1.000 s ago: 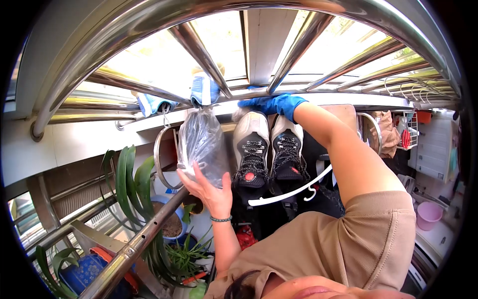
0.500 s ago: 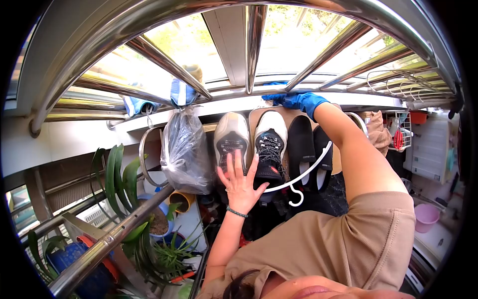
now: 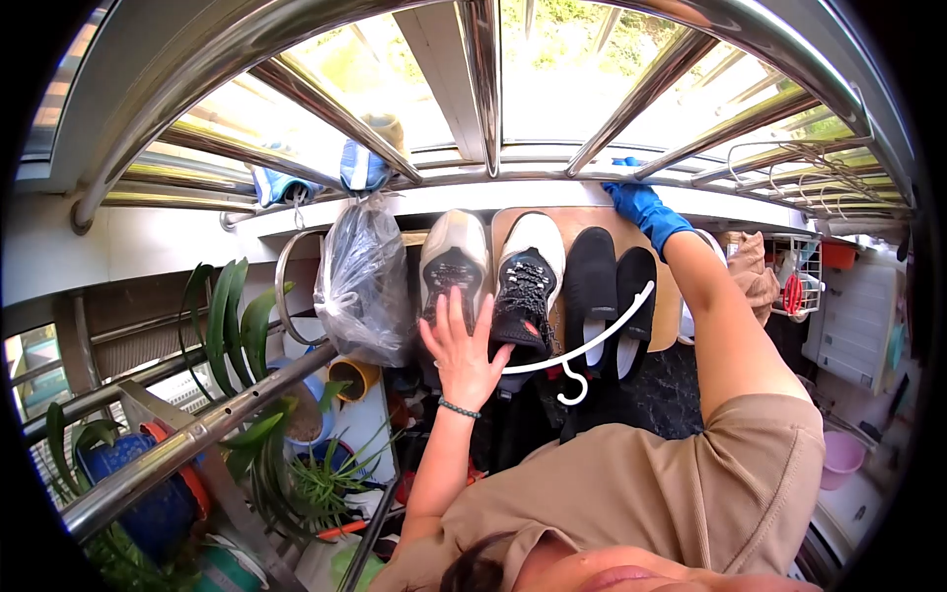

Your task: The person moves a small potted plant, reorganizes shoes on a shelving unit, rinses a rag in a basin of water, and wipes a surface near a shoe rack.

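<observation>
While your left hand point(image 3: 462, 350) spreads wide, mind the hanger point(image 3: 593, 345)

Head view: mid-frame, its fingers lie over the grey-toed shoe point(image 3: 455, 240), beside the white-toed shoe point(image 3: 533, 237). Upper right, your gloved right hand point(image 3: 646, 210) is at the ledge point(image 3: 543, 196); I can't tell whether its fingers hold anything. Your left thumb could catch the hanger and shift the shoes.

Daylight, strong, entering through the window point(image 3: 552, 109) at the top of the view; panes largely blown out to white, with hard reflections along the metal bars point(image 3: 480, 99) and glints on the plastic bag point(image 3: 360, 281). Lower area dimmer, with deep shadow below the shoes point(image 3: 531, 276) and little detail in the black slippers point(image 3: 590, 266). Wide-angle distortion pronounced: upper rail point(image 3: 789, 49) bowed, corners black, pink basin point(image 3: 841, 459) near the right edge soft.
</observation>
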The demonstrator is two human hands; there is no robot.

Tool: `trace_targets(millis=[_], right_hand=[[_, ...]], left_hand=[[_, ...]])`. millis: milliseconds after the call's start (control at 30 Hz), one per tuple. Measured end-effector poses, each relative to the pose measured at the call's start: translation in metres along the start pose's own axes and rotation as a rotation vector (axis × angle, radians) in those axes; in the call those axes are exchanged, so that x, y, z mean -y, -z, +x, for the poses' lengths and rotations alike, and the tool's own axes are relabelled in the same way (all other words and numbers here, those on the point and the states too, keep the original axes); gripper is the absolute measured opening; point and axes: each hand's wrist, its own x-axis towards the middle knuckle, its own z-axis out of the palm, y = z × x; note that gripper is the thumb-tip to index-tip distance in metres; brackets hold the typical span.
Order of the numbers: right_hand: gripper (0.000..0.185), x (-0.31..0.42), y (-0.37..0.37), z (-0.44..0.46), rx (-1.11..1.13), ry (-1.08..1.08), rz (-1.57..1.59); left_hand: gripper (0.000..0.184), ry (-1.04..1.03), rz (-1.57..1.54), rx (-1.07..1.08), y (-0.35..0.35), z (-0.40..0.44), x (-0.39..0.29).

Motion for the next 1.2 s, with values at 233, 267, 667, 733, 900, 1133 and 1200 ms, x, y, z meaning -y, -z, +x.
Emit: trace_targets(millis=[233, 267, 667, 733, 900, 1133, 1200], right_hand=[[0.042, 0.073, -0.037, 0.083, -0.38, 0.319, 0.137], [0.042, 0.086, -0.033, 0.092, -0.457, 0.474, -0.035], [0.047, 0.069, -0.039, 0.07, -0.251, 0.208, 0.307], [0.031, 0.048, -0.035, 0.057, -0.282, -0.027, 0.627], [0.032, 0.015, -0.004, -0.008, -0.173, -0.311, 0.258], [0.031, 0.117, -0.012, 0.046, -0.057, 0.284, 0.559], [0.031, 0.146, -0.009, 0.066, -0.029, 0.427, 0.571]], left_hand=[[0.081, -0.003, 0.012, 0.013, -0.002, 0.003, 0.002], [0.08, 0.001, 0.01, 0.025, -0.004, 0.003, 0.002], [0.074, -0.006, 0.004, 0.036, -0.004, 0.005, 0.002], [0.075, -0.013, -0.018, 0.026, -0.007, 0.002, 0.005], [0.073, -0.024, -0.055, -0.019, -0.01, -0.001, 0.009], [0.072, -0.036, -0.079, -0.052, -0.011, -0.002, 0.012], [0.071, -0.038, -0.075, -0.065, -0.012, 0.0, 0.013]])
